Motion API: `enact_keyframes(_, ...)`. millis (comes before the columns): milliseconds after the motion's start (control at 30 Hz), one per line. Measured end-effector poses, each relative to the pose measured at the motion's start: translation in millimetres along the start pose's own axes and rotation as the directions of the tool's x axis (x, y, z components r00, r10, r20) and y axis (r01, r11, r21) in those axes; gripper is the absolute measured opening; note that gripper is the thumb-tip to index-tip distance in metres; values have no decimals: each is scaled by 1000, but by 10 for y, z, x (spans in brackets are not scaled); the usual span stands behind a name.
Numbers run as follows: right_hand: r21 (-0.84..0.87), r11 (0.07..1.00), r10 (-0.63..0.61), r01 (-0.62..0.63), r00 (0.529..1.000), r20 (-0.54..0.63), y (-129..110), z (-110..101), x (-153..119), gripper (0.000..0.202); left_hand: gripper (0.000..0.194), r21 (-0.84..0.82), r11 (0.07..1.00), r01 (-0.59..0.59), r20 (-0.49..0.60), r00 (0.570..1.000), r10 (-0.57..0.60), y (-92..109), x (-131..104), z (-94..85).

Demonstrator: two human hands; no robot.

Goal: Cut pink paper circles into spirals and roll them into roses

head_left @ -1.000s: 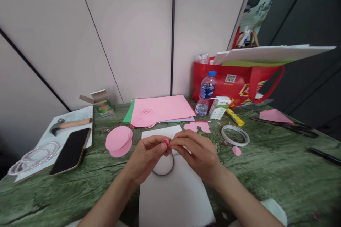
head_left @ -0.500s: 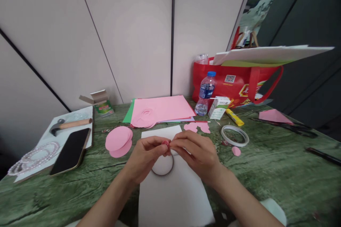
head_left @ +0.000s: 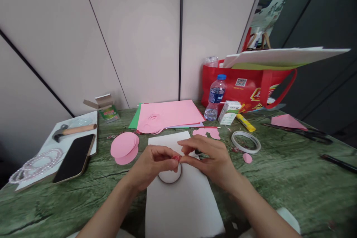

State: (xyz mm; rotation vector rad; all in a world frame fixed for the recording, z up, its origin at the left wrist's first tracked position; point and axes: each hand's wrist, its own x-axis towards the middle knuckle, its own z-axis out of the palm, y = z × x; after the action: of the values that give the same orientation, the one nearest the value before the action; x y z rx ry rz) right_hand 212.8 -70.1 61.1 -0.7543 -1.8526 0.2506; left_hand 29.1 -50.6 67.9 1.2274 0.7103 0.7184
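A small coiled strip of pink-red paper (head_left: 176, 158) sits between the thumb and fingers of my left hand (head_left: 153, 165), which is closed on it. My right hand (head_left: 213, 156) is beside it, thumb tip against the coil's right side, its index finger raised apart from the thumb. Both hands are over a white sheet (head_left: 184, 208). Just below the coil, a thin dark-edged ring (head_left: 170, 183) lies on that sheet, partly covered by my left hand. Something small and dark shows behind my right fingers; I cannot make out what it is.
Pink paper circles (head_left: 124, 145) lie left, near a phone (head_left: 74, 158), hammer (head_left: 79, 129) and bead strings (head_left: 41, 160). Behind are pink sheets (head_left: 174, 113), a water bottle (head_left: 215, 98) and a red bag (head_left: 251, 85). Right are a tape roll (head_left: 258, 143), glue stick (head_left: 245, 122) and scissors (head_left: 315, 136).
My right index finger has lifted away from the paper coil, opening a gap above the thumb. The coil and my left hand have shifted slightly down and right.
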Motion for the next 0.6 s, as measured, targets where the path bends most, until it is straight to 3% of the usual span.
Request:
enact_keyframes(167,73,986,120,-147,949,291,-15,-95,21,12,7,149,981,126,91,986,-141,15,-14,-34)
enact_keyframes(333,-32,977,193,-209,819,541,-31,-101,-8,22,10,352,926,133,251,940,-230,-13,-27,4)
enact_keyframes(467,-43,968,215,-247,728,651,8,-52,-38,25,9,462,883,84,324,911,-256,-33,-30,48)
enact_keyframes(533,-17,969,199,-247,734,650,38,-31,-44,21,7,480,876,50,318,921,-226,-42,-17,45)
enact_keyframes(600,2,970,198,-245,786,586,67,-19,-41,16,4,434,899,59,256,949,-186,-55,9,24)
